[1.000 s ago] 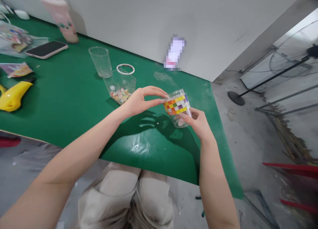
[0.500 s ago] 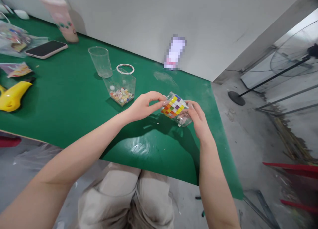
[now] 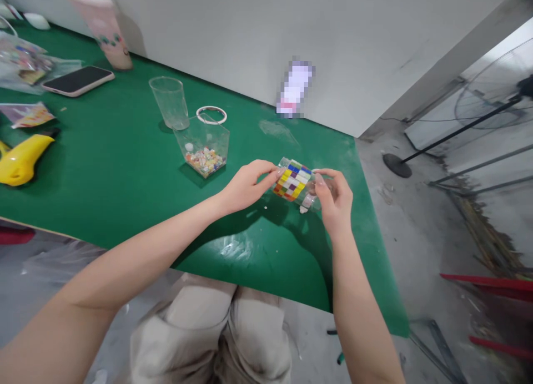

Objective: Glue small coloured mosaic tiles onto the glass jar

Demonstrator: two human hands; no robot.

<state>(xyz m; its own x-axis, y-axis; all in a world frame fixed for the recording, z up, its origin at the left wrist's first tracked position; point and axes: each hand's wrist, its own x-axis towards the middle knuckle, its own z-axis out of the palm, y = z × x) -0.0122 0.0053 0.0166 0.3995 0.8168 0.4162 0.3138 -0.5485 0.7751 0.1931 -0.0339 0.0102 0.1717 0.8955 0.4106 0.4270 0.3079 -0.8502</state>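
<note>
A clear cup [image 3: 293, 180] lies sideways between my hands, above the green table. Coloured mosaic tiles in white, yellow, purple, blue and orange cover a band of its side. My left hand [image 3: 254, 183] pinches the cup's left end with thumb and fingers. Around the clear right end, the fingers of my right hand [image 3: 334, 198] are closed. A small whitish piece [image 3: 303, 210] shows just under the cup; whether it touches the cup I cannot tell. Left of my hands stands a clear angular container [image 3: 220, 142] with many small coloured tiles [image 3: 207, 161] in its bottom.
Behind the container are a clear empty cup [image 3: 170, 104] and a white ring [image 3: 211, 115]. Farther left lie a phone [image 3: 78, 81], a yellow-handled tool [image 3: 25, 159] and plastic bags [image 3: 25, 62]. A pink tumbler [image 3: 102, 31] stands by the wall. The table's right edge [image 3: 381, 234] is near my right arm.
The cup has been turned about its length, so blue and green tiles now show along its upper side. My right-hand fingers have shifted round its right end.
</note>
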